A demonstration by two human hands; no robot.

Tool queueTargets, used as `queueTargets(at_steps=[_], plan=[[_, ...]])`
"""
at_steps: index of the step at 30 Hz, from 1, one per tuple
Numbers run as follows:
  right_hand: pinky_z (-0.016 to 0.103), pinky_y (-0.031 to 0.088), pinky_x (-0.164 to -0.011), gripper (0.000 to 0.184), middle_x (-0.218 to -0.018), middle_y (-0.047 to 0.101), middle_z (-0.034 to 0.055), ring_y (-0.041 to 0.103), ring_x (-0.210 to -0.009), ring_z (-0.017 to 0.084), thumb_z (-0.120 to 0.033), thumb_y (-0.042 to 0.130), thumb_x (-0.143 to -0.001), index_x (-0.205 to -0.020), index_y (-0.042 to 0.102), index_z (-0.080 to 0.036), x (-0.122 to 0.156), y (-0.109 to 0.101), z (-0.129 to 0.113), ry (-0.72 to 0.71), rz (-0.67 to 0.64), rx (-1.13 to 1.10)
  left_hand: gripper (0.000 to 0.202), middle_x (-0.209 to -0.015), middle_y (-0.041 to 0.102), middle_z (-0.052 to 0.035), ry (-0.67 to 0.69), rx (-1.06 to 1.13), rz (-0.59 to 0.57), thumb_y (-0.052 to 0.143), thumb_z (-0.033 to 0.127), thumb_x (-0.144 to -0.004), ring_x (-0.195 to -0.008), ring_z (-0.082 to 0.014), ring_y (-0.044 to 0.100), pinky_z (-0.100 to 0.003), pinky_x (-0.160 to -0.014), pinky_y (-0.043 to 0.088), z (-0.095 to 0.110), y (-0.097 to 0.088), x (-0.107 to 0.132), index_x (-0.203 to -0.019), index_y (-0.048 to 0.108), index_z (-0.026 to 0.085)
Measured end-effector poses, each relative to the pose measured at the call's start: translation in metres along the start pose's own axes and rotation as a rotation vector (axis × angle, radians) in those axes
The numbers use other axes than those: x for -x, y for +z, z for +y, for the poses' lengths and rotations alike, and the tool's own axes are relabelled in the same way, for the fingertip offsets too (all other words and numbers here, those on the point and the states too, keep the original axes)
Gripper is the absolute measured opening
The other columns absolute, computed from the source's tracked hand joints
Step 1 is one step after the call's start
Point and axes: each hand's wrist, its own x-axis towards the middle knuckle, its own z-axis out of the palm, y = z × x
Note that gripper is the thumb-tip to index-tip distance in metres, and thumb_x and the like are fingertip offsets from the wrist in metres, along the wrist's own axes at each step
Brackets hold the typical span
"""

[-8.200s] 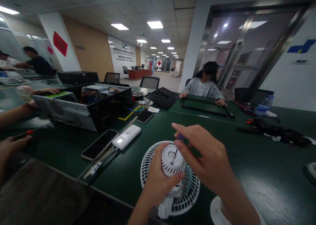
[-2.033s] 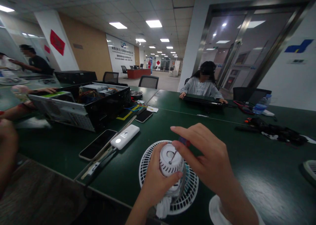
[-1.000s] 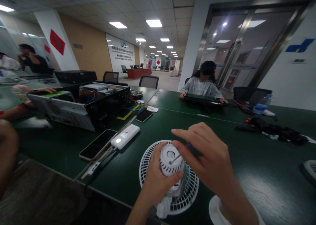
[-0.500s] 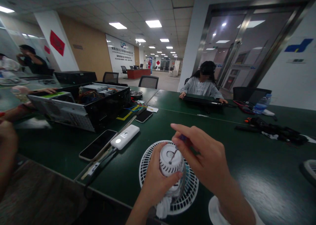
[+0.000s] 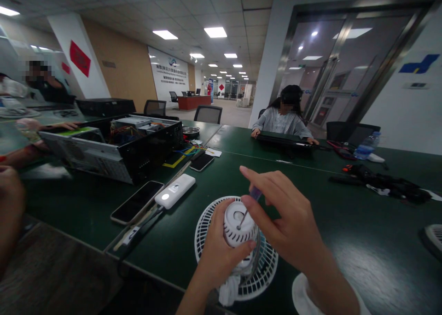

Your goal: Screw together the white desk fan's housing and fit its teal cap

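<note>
A white fan (image 5: 238, 236) lies with its round grille (image 5: 268, 271) down on the green table, its motor housing facing up. My left hand (image 5: 219, 255) is wrapped round the side of the housing, thumb in front. Between the thumb and fingers of my right hand (image 5: 285, 213) is a small screwdriver (image 5: 255, 194) with a purple, see-through handle. Its thin metal shaft slants down to a screw hole in the top of the housing. My right index finger points out past the handle. The fan's lower part is partly hidden by my left hand.
To the left lie a white power bank (image 5: 175, 191) with a cable, a phone (image 5: 137, 202) and another phone (image 5: 202, 162). Beyond them is an open computer case (image 5: 127, 149). Across the table a person (image 5: 282, 114) holds a dark panel. A water bottle (image 5: 366, 147) stands at right.
My right hand's fingers have shifted slightly on the screwdriver, and more of its purple handle shows. The left hand and the fan have stayed in place.
</note>
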Motion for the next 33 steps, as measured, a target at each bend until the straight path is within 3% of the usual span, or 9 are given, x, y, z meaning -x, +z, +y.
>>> queueTargets(at_steps=[3, 8, 14, 20, 25, 30, 33], plan=[[0.032, 0.050, -0.070, 0.038, -0.095, 0.065, 0.0057, 0.058, -0.085, 0.016, -0.011, 0.039, -0.088, -0.123, 0.050, -0.018, 0.0006, -0.0025, -0.0009, -0.007, -0.043, -0.118, 0.066, -0.126, 0.049, -0.0060, 0.020, 0.026, -0.031, 0.071, 0.022, -0.065, -0.118, -0.0274, 0.046, -0.043, -0.102, 0.034, 0.0007, -0.0003, 0.0000, -0.124, 0.040, 0.025], [0.030, 0.050, -0.066, 0.019, -0.078, 0.066, 0.0053, 0.057, -0.072, 0.016, -0.018, 0.054, -0.085, -0.102, 0.061, -0.014, 0.0003, -0.0007, -0.0009, -0.056, 0.026, -0.006, 0.069, -0.127, 0.048, -0.0063, 0.012, 0.001, -0.020, 0.072, 0.021, -0.065, -0.119, -0.0282, 0.044, -0.044, -0.102, 0.033, -0.0025, -0.0003, -0.0003, -0.125, 0.039, 0.025], [0.031, 0.051, -0.071, 0.035, -0.095, 0.066, 0.0068, 0.058, -0.087, 0.016, -0.010, 0.042, -0.087, -0.121, 0.050, -0.014, 0.0002, -0.0035, -0.0014, -0.036, -0.056, -0.109, 0.068, -0.127, 0.048, -0.0063, 0.037, 0.018, -0.031, 0.071, 0.020, -0.065, -0.118, -0.0276, 0.046, -0.043, -0.101, 0.033, -0.0019, -0.0002, -0.0013, -0.124, 0.039, 0.025], [0.030, 0.048, -0.064, 0.019, -0.074, 0.064, 0.0056, 0.055, -0.070, 0.016, -0.020, 0.055, -0.084, -0.099, 0.062, -0.010, -0.0001, 0.0000, -0.0013, -0.072, 0.036, 0.030, 0.071, -0.128, 0.046, -0.0063, 0.007, -0.014, -0.013, 0.072, 0.020, -0.064, -0.121, -0.0286, 0.043, -0.044, -0.103, 0.031, -0.0027, -0.0005, -0.0001, -0.126, 0.037, 0.025], [0.032, 0.049, -0.075, 0.034, -0.096, 0.065, 0.0089, 0.057, -0.089, 0.016, -0.010, 0.040, -0.087, -0.118, 0.052, -0.009, 0.0005, -0.0007, -0.0008, -0.048, -0.044, -0.121, 0.067, -0.126, 0.048, -0.0061, 0.026, 0.025, -0.039, 0.071, 0.020, -0.065, -0.118, -0.0278, 0.045, -0.044, -0.102, 0.032, -0.0007, -0.0008, -0.0003, -0.124, 0.039, 0.025], [0.029, 0.048, -0.067, 0.018, -0.079, 0.064, 0.0057, 0.055, -0.076, 0.015, -0.014, 0.053, -0.084, -0.100, 0.062, -0.010, -0.0001, -0.0026, -0.0018, -0.070, -0.005, -0.033, 0.069, -0.127, 0.047, -0.0060, 0.011, -0.009, -0.011, 0.071, 0.019, -0.064, -0.119, -0.0285, 0.044, -0.045, -0.102, 0.031, -0.0016, 0.0006, 0.0003, -0.125, 0.038, 0.025], [0.031, 0.048, -0.066, 0.022, -0.080, 0.063, 0.0064, 0.055, -0.076, 0.017, -0.018, 0.052, -0.085, -0.104, 0.060, -0.011, -0.0008, -0.0023, -0.0015, -0.047, -0.011, -0.012, 0.070, -0.128, 0.046, -0.0057, 0.012, -0.016, -0.014, 0.071, 0.018, -0.064, -0.120, -0.0283, 0.043, -0.045, -0.103, 0.030, -0.0022, 0.0005, 0.0003, -0.125, 0.037, 0.026]])
